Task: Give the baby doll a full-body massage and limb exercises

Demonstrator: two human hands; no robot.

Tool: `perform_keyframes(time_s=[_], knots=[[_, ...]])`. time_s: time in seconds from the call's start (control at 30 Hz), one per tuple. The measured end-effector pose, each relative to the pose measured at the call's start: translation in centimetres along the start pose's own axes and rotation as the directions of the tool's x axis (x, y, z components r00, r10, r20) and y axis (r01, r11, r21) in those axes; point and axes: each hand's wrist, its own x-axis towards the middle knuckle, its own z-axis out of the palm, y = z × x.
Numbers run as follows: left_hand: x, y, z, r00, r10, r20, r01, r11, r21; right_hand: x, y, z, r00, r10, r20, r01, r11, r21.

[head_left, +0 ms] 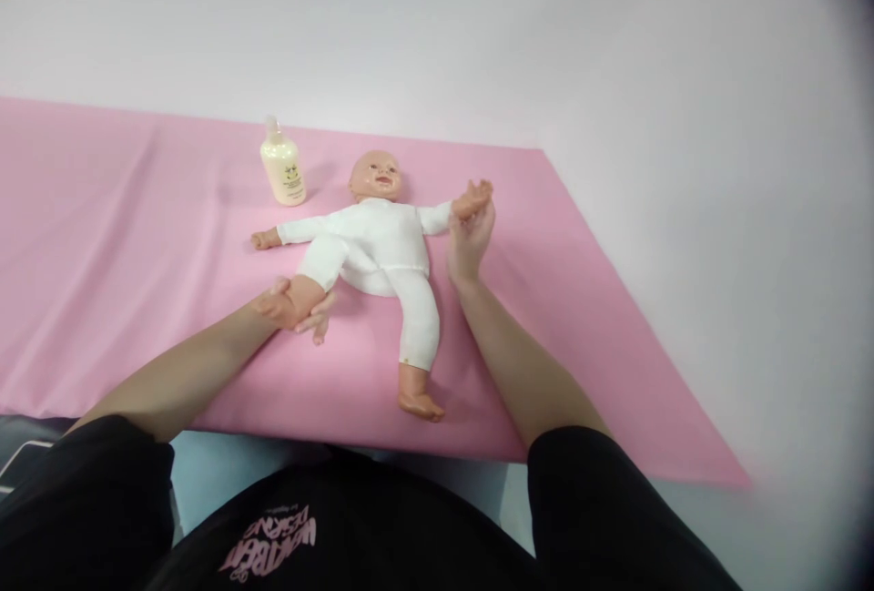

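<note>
A baby doll (392, 231) with a white cloth body lies on its back on a pink cover (546, 318), its head toward the far edge. My left hand (320, 318) is wrapped under the doll's lower leg on the left, the foot resting over my wrist. On the other side, my right hand (471, 240) holds the doll's hand from below, with that arm stretched out sideways. The doll's other arm and its other leg lie on the cover. Some of my fingers are hidden behind the doll's limbs.
A pump bottle (285, 174) of pale yellow liquid stands left of the doll's head. Behind the table rises a white wall (437, 35). The table's front edge runs close to my body, and a white-edged dark object (24, 463) shows at the lower left.
</note>
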Motion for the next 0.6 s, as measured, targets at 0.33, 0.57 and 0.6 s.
perform_keyframes(time_s=[0.33,0.57,0.6], knots=[[2.1,1.1,3.0,0.967,0.168,-0.192,-0.204,0.961,-0.185,-2.6,-2.4,1.2,0.733,-0.364,0.574,0.553,0.811,-0.192],[2.7,0.7,3.6,0.951,0.175,-0.255,-0.216,0.966,-0.141,-2.6,-3.1,1.5,0.615,-0.47,0.634,0.685,0.717,-0.133],[2.5,0.7,3.4,0.959,0.177,-0.221,-0.208,0.97,-0.128,-2.6,-3.1,1.5,0.633,-0.458,0.625,0.663,0.736,-0.132]])
